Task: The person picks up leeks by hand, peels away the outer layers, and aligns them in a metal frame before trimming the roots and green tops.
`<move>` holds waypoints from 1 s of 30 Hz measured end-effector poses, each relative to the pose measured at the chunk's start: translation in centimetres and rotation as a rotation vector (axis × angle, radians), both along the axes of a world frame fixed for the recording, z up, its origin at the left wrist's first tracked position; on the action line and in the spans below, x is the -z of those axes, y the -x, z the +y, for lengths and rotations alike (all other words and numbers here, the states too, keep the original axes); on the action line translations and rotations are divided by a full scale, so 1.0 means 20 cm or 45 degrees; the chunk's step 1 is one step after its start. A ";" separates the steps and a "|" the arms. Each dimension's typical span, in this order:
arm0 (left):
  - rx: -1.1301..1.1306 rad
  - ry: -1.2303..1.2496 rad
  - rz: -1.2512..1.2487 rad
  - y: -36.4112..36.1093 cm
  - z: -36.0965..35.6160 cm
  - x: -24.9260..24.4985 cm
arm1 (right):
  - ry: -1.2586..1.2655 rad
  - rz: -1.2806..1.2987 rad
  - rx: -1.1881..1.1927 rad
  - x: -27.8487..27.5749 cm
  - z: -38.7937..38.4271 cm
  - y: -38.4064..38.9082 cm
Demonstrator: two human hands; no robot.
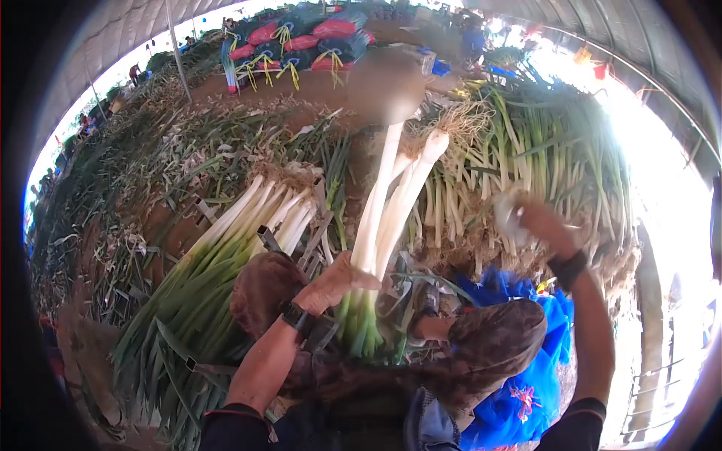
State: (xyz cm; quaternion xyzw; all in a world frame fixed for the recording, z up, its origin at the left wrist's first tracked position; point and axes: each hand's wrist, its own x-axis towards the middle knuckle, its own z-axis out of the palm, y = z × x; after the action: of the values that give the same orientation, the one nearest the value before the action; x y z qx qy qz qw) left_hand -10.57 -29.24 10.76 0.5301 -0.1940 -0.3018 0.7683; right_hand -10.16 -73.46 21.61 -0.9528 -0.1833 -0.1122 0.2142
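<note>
we are viewing a leek heap (541, 143) at right, a leek bundle (199, 293) at left and, between them, upturned leeks (403, 203); the left hand (336, 283) is gripping these, while the blurred right hand (543, 225) is hovering near the heap, its hold one we cannot tell.

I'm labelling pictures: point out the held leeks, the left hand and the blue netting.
Held leeks (407, 199), head view: on a white stem.
Left hand (338, 285), head view: on the hand's middle.
Blue netting (496, 422), head view: on its lower part.
</note>
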 end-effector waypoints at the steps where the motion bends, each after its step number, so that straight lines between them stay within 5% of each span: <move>1: 0.034 0.047 -0.011 0.00 0.01 -0.05 | 0.813 0.440 0.151 0.13 0.10 0.03; 2: 0.028 0.042 -0.022 0.00 0.02 -0.08 | 0.838 0.858 0.203 -0.08 0.48 0.14; 3: 0.050 0.099 -0.033 0.00 0.01 -0.10 | 0.651 0.463 -0.039 0.15 0.42 0.07; 5: 0.076 0.161 -0.055 0.01 -0.01 -0.15 | -0.199 0.620 -0.023 -0.08 0.79 0.11; 7: 0.152 0.106 -0.094 0.03 -0.03 -0.19 | -0.970 0.809 -0.488 -0.01 0.93 0.00; 8: 0.154 0.108 -0.107 0.04 -0.06 -0.21 | -0.966 0.796 -0.491 -0.04 1.04 0.01; 10: 0.133 -0.065 -0.143 0.08 -0.14 -0.23 | -1.755 0.648 -0.776 -0.09 1.23 0.08; 12: 0.087 0.103 -0.138 0.11 -0.15 -0.19 | -1.799 0.692 -0.597 -0.09 1.22 0.07; 16: -0.201 -0.322 -0.205 0.14 -0.21 -0.16 | -1.866 0.654 -0.162 0.00 1.07 0.01; 18: -0.403 -0.060 -0.122 0.14 -0.23 -0.06 | -2.020 0.630 -0.418 -0.05 1.04 0.05; 20: -0.454 -0.272 -0.140 0.12 -0.25 -0.08 | -2.185 0.647 -0.442 -0.07 1.11 0.11; 22: -0.480 -0.791 -0.599 0.14 -0.28 -0.10 | -0.971 0.352 0.007 -0.04 1.15 0.09; 24: -0.529 -0.638 -0.629 0.15 -0.28 -0.05 | -0.955 0.303 0.134 -0.06 1.16 0.12; 26: -0.291 -0.164 -0.373 0.14 -0.25 -0.08 | -1.468 0.540 0.033 -0.06 1.13 0.10; 27: -0.105 -0.412 -0.396 0.12 -0.20 -0.13 | -1.619 0.592 0.039 -0.07 1.13 0.13; 30: -0.046 -0.096 -0.211 0.13 -0.12 -0.13 | -1.297 0.199 -0.096 -0.13 1.16 0.21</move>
State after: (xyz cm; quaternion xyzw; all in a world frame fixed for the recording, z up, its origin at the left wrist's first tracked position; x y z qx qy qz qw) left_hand -13.26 -31.74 13.40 0.5850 -0.2359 -0.2502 0.7345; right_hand -14.37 -50.28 24.29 -0.7258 -0.1232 -0.1080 0.6681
